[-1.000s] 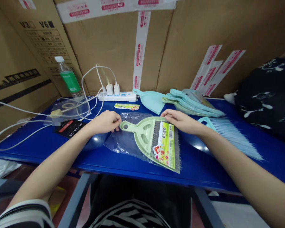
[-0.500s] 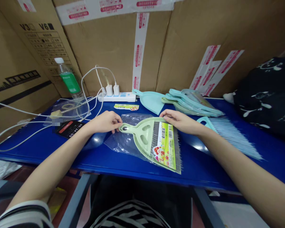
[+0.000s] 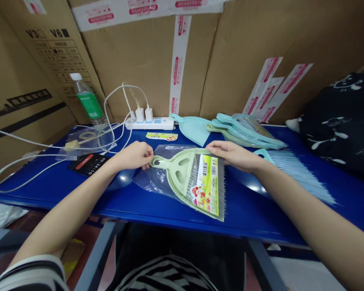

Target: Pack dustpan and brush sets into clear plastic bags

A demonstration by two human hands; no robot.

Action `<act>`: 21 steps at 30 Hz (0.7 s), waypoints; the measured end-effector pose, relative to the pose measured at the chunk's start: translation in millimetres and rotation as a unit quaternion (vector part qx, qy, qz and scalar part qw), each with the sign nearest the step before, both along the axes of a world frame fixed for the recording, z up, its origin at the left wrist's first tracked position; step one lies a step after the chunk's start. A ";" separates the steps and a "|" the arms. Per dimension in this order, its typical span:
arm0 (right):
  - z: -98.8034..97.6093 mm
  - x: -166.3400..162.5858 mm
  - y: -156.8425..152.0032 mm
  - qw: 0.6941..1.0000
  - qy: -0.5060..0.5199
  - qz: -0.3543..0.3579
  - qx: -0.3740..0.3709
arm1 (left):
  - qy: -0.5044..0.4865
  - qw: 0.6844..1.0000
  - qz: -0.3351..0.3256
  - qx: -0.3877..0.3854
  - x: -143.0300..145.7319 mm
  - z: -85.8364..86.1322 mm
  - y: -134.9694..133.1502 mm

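A pale green dustpan and brush set [image 3: 176, 178] lies in front of me, its handles pointing left and grey bristles to the right. A printed label card [image 3: 208, 186] covers part of the bristles. Under and around the set spreads a clear plastic bag [image 3: 148, 184]; how much of the set is inside it I cannot tell. My left hand [image 3: 137, 155] is closed in a pinch at the handle end. At the far right corner of the set, my right hand [image 3: 230, 154] grips the edge between thumb and fingers.
Behind are a light blue dustpan [image 3: 191, 128], a stack of wrapped dustpan sets [image 3: 245, 131], a loose label card [image 3: 161, 136] and a power strip [image 3: 153, 123]. A blue brush [image 3: 300, 173] lies right. Left are a phone [image 3: 87, 163], white cables and a bottle [image 3: 89, 103].
The green dustpan and brush set has shifted slightly left in my hands. More clear plastic now shows over its bristle end.
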State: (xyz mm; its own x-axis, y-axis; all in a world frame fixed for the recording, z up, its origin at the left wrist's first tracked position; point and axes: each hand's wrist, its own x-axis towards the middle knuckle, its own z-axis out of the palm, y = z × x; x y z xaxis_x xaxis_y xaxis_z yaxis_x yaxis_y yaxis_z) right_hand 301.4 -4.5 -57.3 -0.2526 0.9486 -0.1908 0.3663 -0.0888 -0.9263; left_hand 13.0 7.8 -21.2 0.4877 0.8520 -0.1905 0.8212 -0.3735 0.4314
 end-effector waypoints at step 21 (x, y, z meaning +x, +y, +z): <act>-0.4 5.6 0.9 0.985 0.132 0.034 -0.109 | 0.066 0.996 -0.005 0.058 -1.4 -1.6 0.0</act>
State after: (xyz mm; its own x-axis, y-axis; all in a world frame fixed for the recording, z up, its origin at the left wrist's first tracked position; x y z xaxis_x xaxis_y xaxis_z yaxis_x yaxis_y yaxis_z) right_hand 307.0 -3.6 -57.7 -0.3820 0.8715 -0.3074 0.1271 -0.2800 -0.9516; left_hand 11.6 7.8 -22.8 0.4732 0.8674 -0.1537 0.8641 -0.4232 0.2725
